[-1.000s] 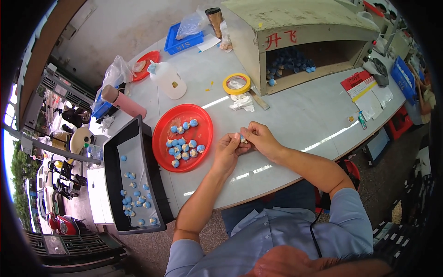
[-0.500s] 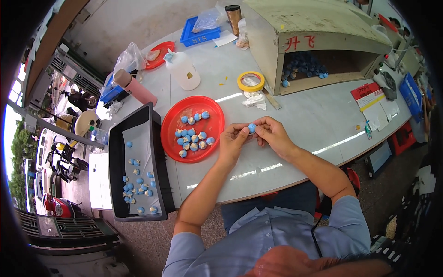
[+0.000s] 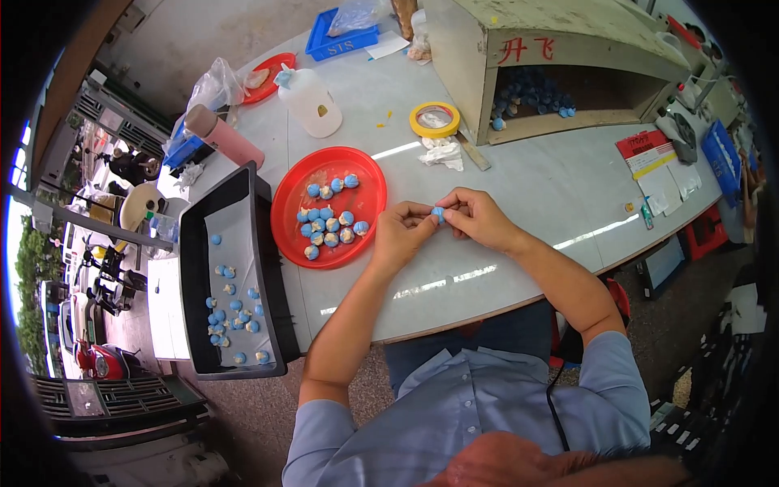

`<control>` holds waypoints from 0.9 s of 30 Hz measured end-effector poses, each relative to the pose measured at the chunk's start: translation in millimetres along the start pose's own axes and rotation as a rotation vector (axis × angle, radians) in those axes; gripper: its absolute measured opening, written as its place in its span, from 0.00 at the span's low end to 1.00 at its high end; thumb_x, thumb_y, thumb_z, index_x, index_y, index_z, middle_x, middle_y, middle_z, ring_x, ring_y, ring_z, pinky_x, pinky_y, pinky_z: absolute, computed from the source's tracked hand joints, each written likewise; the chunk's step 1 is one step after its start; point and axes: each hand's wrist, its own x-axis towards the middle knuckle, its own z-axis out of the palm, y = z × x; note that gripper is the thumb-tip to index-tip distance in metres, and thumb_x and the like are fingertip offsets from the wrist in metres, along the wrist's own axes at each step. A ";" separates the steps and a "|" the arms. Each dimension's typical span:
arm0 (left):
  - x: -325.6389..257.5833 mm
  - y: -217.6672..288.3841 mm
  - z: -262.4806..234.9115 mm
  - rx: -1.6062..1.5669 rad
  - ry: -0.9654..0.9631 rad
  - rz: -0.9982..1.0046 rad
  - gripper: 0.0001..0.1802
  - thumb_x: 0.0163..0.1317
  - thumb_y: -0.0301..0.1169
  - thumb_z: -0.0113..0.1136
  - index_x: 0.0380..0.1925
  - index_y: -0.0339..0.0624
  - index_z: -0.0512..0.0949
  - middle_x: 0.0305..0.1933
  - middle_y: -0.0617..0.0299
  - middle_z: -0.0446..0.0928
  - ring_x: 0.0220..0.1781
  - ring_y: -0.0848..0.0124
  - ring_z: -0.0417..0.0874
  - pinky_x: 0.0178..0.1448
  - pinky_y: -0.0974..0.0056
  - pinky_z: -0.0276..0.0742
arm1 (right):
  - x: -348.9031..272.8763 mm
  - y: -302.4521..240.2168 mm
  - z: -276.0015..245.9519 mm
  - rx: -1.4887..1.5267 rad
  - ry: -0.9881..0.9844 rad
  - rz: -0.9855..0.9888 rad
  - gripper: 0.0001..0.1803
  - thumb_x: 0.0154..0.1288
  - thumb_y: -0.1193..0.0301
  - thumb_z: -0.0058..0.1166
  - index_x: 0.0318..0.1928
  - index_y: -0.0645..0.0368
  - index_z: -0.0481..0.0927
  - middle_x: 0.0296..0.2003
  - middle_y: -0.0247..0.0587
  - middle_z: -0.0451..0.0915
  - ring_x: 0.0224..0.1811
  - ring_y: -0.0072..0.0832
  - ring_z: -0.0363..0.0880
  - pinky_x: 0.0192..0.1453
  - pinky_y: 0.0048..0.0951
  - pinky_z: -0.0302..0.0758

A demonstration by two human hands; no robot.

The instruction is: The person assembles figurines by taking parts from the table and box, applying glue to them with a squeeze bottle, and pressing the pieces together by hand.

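Note:
Between the fingertips of both hands is a small blue ball-shaped piece (image 3: 438,214), held over the table to the right of a red plate. My left hand (image 3: 398,237) pinches its left side, while my right hand (image 3: 480,221) grips it from the right with thumb and forefinger. The fingers cover most of the piece. On the red plate (image 3: 363,191) lie several similar blue balls (image 3: 326,213), many with cream-coloured parts showing. More of these balls (image 3: 235,305) are scattered on the lined bottom of a black tray (image 3: 274,284), left of the plate.
A white jug (image 3: 312,105), a pink bottle (image 3: 227,140) and a yellow tape roll (image 3: 434,120) stand beyond the plate. An open-fronted box (image 3: 584,134) at the back right contains dark blue pieces. At the far edge sits a blue basket (image 3: 345,45).
The view has shifted a little, so the table things appear slightly farther left and up. Both hands still hold the blue ball, which now shows less between the fingertips.

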 end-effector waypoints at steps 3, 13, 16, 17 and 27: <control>-0.1 -1.9 -1.3 0.017 0.000 -0.021 0.11 0.59 0.23 0.65 0.40 0.25 0.78 0.36 0.54 0.83 0.37 0.75 0.84 0.41 0.75 0.79 | 0.3 -1.6 2.9 -0.024 0.003 -0.039 0.08 0.68 0.75 0.50 0.45 0.64 0.76 0.34 0.35 0.80 0.30 0.16 0.76 0.33 0.20 0.76; 0.6 -4.3 3.3 0.036 0.016 0.035 0.10 0.59 0.21 0.63 0.40 0.26 0.77 0.38 0.52 0.82 0.39 0.72 0.85 0.45 0.72 0.81 | 4.1 5.2 -0.6 -0.038 -0.011 -0.060 0.08 0.67 0.77 0.49 0.45 0.65 0.76 0.35 0.35 0.80 0.30 0.15 0.75 0.33 0.19 0.75; 1.3 -6.5 3.9 0.036 0.041 0.051 0.10 0.59 0.22 0.63 0.39 0.27 0.77 0.36 0.54 0.82 0.38 0.74 0.84 0.43 0.73 0.80 | 5.0 5.5 0.6 -0.061 0.000 -0.080 0.08 0.67 0.77 0.50 0.45 0.66 0.76 0.34 0.35 0.81 0.29 0.16 0.75 0.33 0.19 0.74; 1.0 -7.1 4.3 0.022 0.053 0.064 0.10 0.59 0.23 0.64 0.38 0.28 0.78 0.35 0.56 0.82 0.36 0.76 0.83 0.41 0.74 0.79 | 3.5 3.9 1.4 -0.041 0.011 -0.060 0.09 0.67 0.77 0.50 0.45 0.66 0.76 0.33 0.35 0.81 0.28 0.16 0.75 0.32 0.19 0.74; 1.4 -2.6 -0.2 0.007 0.008 -0.011 0.10 0.60 0.21 0.62 0.40 0.25 0.77 0.37 0.52 0.82 0.38 0.71 0.85 0.44 0.71 0.83 | 2.6 3.0 1.0 -0.021 0.015 -0.025 0.09 0.67 0.77 0.50 0.46 0.66 0.76 0.32 0.35 0.81 0.27 0.15 0.76 0.31 0.19 0.75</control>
